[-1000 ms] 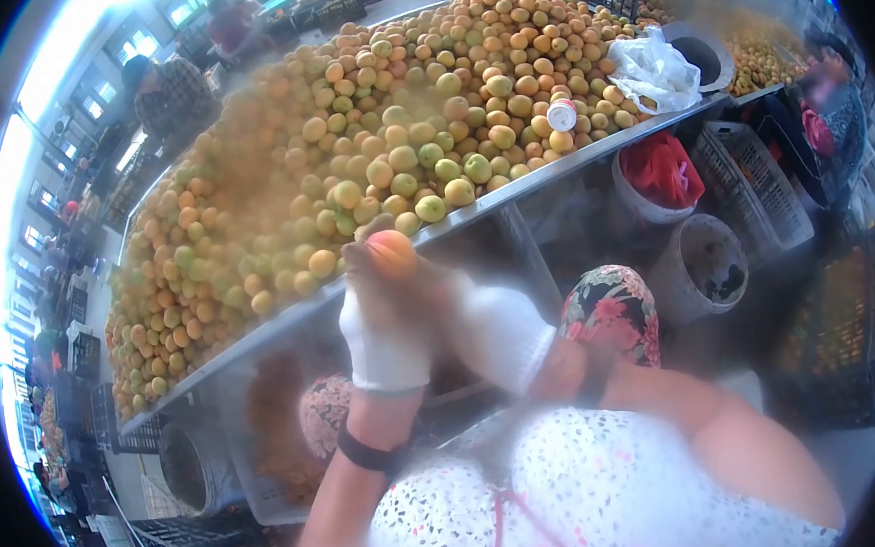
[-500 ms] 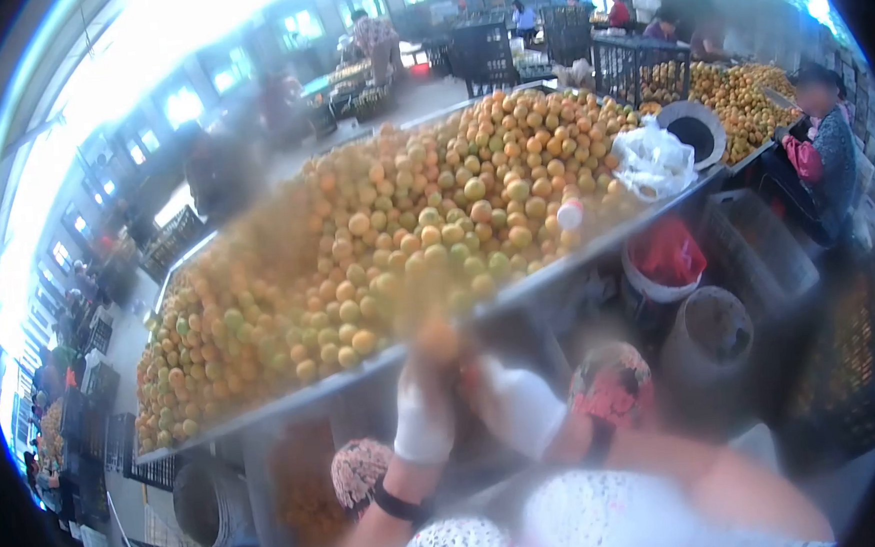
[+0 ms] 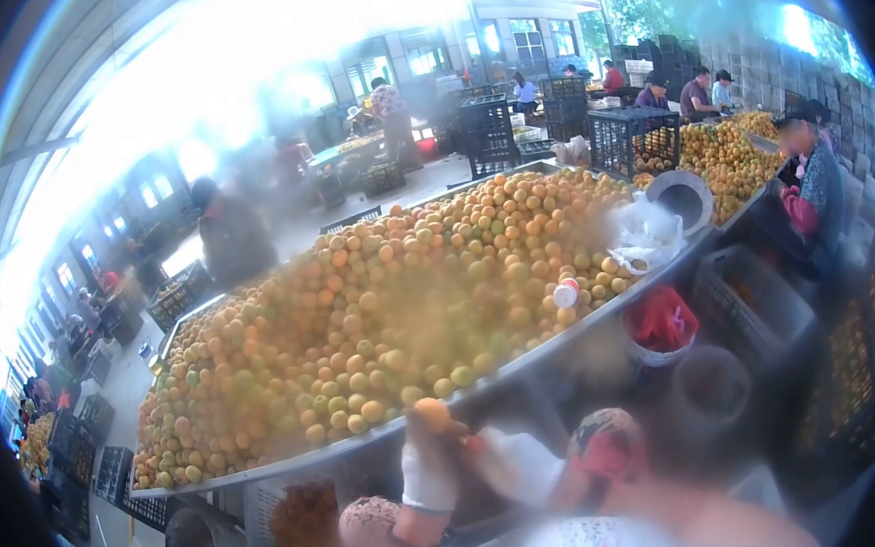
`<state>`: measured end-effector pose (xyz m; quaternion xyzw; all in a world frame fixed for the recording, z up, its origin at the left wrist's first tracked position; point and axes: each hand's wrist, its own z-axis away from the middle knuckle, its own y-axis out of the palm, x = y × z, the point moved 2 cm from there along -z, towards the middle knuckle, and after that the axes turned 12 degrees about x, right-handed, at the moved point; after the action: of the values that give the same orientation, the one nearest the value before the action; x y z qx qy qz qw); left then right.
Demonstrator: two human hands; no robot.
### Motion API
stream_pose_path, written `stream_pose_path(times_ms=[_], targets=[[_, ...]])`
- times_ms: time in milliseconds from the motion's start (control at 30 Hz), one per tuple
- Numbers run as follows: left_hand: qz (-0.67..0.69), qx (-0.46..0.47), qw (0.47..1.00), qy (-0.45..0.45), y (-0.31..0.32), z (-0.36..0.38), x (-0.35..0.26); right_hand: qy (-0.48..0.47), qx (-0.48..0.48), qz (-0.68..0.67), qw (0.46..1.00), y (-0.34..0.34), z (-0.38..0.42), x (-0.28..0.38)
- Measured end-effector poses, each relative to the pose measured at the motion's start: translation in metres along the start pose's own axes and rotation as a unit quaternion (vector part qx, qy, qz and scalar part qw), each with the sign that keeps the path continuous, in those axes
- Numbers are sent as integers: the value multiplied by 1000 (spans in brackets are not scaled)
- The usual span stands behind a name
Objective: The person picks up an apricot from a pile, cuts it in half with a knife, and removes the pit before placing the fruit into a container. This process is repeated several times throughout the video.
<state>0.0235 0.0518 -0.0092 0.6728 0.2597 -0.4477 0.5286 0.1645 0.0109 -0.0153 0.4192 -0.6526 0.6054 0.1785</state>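
Note:
My left hand (image 3: 428, 475), in a white glove, is closed around a round orange fruit (image 3: 432, 412) at the front edge of a long sorting table (image 3: 484, 379). My right hand (image 3: 514, 459), gloved too, is closed close beside it. A small reddish thing shows at its fingers, too blurred to name. Beyond both hands, a large heap of orange and greenish fruit (image 3: 353, 364) covers the table. On the heap's right side lie a white bottle with a red cap (image 3: 566, 293) and a white plastic bag (image 3: 645, 233).
Below the table's right edge stand a bucket with a red bag (image 3: 659, 322), a round bin (image 3: 711, 385) and a grey crate (image 3: 759, 289). A person (image 3: 818, 185) sits at the right. Black crates (image 3: 633, 141) stand behind the heap. Another bin (image 3: 192, 545) is at lower left.
The view has tilted up and shifted, so my hands appear lower in the picture. The fruit in my left hand shows more clearly above the fingers. Both hands remain close together.

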Motion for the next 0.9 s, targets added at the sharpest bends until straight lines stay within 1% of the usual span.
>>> stream_pose_path(times_ms=[33,67,133,167,200,267,300,333,400,433,500,533,600,633,700,733,800,833,900], targets=[[-13,-6,1000,28,0,2,-4,-43,-30,-2,999,-6,3,5],[-11,-7,999,29,-6,3,0,-43,-28,-1,999,-13,4,14],[12,27,1000,5,-14,1,9,-38,-98,-105,989,-35,4,32],[-74,59,995,-30,-10,8,11,-34,-93,-125,987,-42,4,37],[-74,62,995,-29,-1,12,14,-34,-95,-123,987,-41,4,34],[-178,103,975,79,21,20,13,-46,-95,-272,956,-38,-1,25],[-197,154,964,93,25,25,4,-33,-94,-247,964,-39,1,24],[-198,153,963,97,28,30,-1,-36,-93,-246,964,-41,2,25],[-264,141,951,78,31,39,-6,-23,-60,-203,977,-42,5,28],[-265,139,951,77,33,43,-9,-23,-58,-205,977,-42,6,29],[-295,148,939,102,38,46,-13,-30,-24,-213,976,-44,4,33],[-295,147,939,103,40,45,-11,-31,-24,-213,976,-45,3,35],[-148,122,978,81,41,43,-4,-9,-8,-271,962,-44,1,39],[-147,121,978,82,40,42,-2,-9,-6,-271,962,-45,1,42],[-23,109,994,-6,37,40,3,-28,-25,-198,980,-47,-1,47],[-22,106,994,-8,44,42,-6,-26,-23,-199,979,-45,-3,47],[87,193,975,-66,70,44,-32,-65,-36,-165,983,-45,-7,46],[90,191,975,-68,63,41,-24,-61,-34,-166,984,-43,-10,43],[93,77,988,-97,37,33,0,-98,-53,-135,985,-38,-15,35]])
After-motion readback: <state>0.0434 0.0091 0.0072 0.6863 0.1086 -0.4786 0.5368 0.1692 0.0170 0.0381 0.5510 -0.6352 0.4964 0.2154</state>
